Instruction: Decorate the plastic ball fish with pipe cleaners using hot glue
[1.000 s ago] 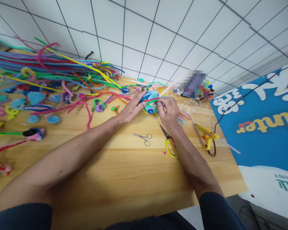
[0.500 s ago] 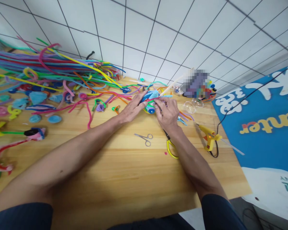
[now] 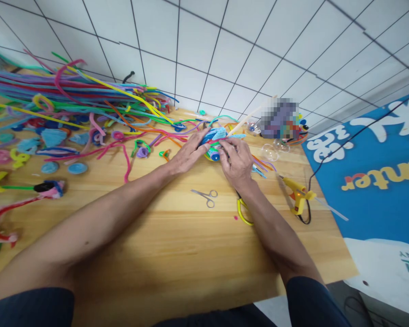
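Between my hands is a pipe-cleaner figure [image 3: 215,134], mostly light blue, with pink and green parts and a round dark blue piece at its near end. My left hand [image 3: 190,153] grips its left side, fingers along the top and thumb on the near side. From the right, my right hand [image 3: 236,160] pinches it with bent fingers that hide part of it. A pale stick [image 3: 245,119] slants up behind the figure. Small metal scissors [image 3: 206,197] lie in front of my hands. Yellow-handled scissors [image 3: 242,212] are partly covered by my right forearm.
A big heap of coloured pipe cleaners [image 3: 88,93] runs along the white tiled wall at left. Blue discs [image 3: 77,168] and finished pieces lie nearer. On the right stand a yellow glue gun [image 3: 297,196] with a black cord and clear plastic domes [image 3: 270,152].
Both hands keep their hold on the figure, with hardly any shift of the fingers. The whole view has moved very slightly.
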Demonstrator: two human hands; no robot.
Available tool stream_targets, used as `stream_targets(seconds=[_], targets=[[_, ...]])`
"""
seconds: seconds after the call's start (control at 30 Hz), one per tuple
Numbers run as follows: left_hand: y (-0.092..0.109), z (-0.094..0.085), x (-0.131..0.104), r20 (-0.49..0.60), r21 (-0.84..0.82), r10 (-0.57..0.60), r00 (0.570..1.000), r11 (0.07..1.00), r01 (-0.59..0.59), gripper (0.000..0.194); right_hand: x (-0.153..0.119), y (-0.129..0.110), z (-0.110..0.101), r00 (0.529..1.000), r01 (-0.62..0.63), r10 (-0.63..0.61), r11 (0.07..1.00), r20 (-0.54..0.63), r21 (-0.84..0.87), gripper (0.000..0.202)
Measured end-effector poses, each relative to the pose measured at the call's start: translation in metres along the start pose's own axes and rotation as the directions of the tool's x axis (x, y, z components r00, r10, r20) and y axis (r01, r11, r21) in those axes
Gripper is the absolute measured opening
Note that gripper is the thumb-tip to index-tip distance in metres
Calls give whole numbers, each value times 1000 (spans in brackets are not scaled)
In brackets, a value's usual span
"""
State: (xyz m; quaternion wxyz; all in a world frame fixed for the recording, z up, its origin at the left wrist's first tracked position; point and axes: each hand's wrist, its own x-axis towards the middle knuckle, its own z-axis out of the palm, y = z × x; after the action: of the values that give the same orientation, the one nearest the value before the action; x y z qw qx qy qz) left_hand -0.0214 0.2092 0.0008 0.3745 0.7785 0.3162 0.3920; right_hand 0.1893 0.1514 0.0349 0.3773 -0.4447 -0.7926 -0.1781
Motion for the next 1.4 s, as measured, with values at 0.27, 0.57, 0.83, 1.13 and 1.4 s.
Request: stream_targets(seconds=[0.27, 0.57, 0.83, 1.13, 1.4], targets=[[0, 0, 0, 2, -10, -8, 1000, 1000, 8, 73, -1, -1, 0, 999, 33, -33, 999, 0, 23, 28], [1, 1, -1, -4, -11, -7, 1000, 1000, 7, 73, -3, -1, 3, 1000, 4, -5, 999, 21, 33, 31], [1, -1, 0, 1, -48, -23, 1000, 999, 23, 69, -5, -1, 3, 999, -12, 11, 999, 48, 39, 34], [-1, -1, 1, -7, -36, 0, 1000, 999, 0, 72, -6, -1, 3, 998, -32, 29, 998, 58, 61, 37], [-2, 4, 6, -101, -174, -24, 995, 985, 6, 71, -4, -6, 5, 999, 37, -37, 999, 2, 5, 32]])
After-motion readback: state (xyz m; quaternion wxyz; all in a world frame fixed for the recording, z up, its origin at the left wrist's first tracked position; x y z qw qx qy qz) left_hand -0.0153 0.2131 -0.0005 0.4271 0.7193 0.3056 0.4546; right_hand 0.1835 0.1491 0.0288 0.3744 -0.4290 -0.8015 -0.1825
